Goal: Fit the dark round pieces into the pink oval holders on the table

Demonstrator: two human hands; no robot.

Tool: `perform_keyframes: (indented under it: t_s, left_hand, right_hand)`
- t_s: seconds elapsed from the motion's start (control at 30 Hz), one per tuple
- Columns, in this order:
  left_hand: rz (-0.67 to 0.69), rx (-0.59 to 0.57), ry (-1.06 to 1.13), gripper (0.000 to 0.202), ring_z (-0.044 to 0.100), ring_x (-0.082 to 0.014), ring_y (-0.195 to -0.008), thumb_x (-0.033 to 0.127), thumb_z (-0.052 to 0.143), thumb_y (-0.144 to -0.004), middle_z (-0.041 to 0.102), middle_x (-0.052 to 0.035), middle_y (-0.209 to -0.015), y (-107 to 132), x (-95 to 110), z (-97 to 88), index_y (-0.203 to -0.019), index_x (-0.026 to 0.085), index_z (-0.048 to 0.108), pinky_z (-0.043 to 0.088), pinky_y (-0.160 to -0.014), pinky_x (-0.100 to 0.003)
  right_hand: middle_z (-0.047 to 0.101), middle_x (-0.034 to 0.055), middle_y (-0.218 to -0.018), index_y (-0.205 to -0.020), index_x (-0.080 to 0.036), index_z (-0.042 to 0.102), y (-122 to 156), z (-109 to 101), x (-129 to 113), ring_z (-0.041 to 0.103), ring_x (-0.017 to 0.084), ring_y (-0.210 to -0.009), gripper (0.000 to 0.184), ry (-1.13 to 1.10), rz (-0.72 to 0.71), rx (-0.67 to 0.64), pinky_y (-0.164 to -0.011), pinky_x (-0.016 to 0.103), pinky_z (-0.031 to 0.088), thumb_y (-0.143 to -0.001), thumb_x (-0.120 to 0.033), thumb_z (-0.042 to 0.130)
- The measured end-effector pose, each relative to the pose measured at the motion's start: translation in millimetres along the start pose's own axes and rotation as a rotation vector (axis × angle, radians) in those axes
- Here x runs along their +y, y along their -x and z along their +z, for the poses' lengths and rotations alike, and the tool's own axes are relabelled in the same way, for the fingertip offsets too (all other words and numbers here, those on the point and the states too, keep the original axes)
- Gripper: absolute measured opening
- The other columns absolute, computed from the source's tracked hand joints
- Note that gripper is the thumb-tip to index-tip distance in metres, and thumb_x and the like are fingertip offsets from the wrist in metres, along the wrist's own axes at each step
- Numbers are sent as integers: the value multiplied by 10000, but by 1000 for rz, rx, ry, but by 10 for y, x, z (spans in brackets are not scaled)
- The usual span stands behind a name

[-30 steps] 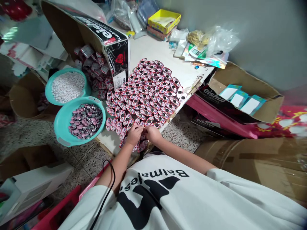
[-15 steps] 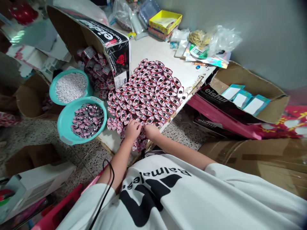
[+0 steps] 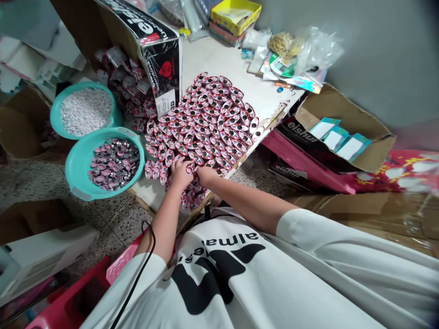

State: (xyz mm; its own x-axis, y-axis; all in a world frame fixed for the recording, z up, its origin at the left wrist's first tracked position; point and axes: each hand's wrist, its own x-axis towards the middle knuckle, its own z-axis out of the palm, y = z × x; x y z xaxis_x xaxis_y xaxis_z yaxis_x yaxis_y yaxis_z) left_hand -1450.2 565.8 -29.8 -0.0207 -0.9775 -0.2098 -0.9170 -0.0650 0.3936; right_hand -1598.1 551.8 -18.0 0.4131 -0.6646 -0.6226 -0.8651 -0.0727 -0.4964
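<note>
Many small pink oval cards (image 3: 209,121), each with a dark round hole, lie in overlapping rows on a white table (image 3: 219,61). My left hand (image 3: 180,172) and my right hand (image 3: 205,175) meet at the near edge of these rows. Their fingers pinch together around one pink oval card (image 3: 190,168) between them. More loose cards (image 3: 190,198) lie just below my hands at the table's front edge.
A teal basin of pink and silver round discs (image 3: 113,162) and a teal basin of white pellets (image 3: 85,109) stand at the left. An open black carton (image 3: 151,50) spills packets. A yellow box (image 3: 235,13), plastic bags (image 3: 308,50) and a cardboard box (image 3: 343,132) are behind and right.
The view has shifted a little, and both hands have moved slightly up the table into the near row of cards. They stay pinched together.
</note>
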Motion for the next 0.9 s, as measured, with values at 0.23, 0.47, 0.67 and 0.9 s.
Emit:
perform_keyframes:
  t_s: [0.23, 0.47, 0.67, 0.9]
  left_hand:
    - [-30, 21, 24, 417, 383, -304, -1352, 261, 770, -684, 527, -80, -1393, -13, 50, 45, -1096, 232, 714, 280, -1201, -411]
    - [-74, -74, 1, 351, 396, -267, -1339, 277, 803, -653, 602, -42, -1274, -75, 86, -47, -991, 250, 710, 252, -1182, -362]
    - [-201, -295, -232, 420, 318, -361, -1360, 337, 863, -592, 594, -71, -1226, -243, 328, -208, -925, 229, 631, 329, -1080, -443]
    - [-193, -326, -315, 453, 337, -331, -1319, 330, 875, -581, 586, -57, -1194, -286, 396, -239, -918, 225, 592, 356, -1029, -384]
  right_hand:
    - [729, 117, -953, -960, -121, 673, 139, 91, 119, 674, 208, -866, 198, -45, -53, 100, -703, 234, 473, -772, -182, 679]
    - [590, 10, -636, -708, -182, 525, 926, 621, 1003, 501, 121, -583, 284, -595, 10, 623, -566, 235, 366, -840, -428, 577]
    - [589, 26, -619, -688, -193, 535, 1331, 963, 1522, 501, 149, -593, 304, -574, 211, 568, -576, 267, 340, -789, -478, 574]
    - [562, 13, -599, -702, -204, 508, 1380, 993, 1708, 496, 151, -578, 309, -648, 369, 587, -586, 278, 351, -795, -498, 529]
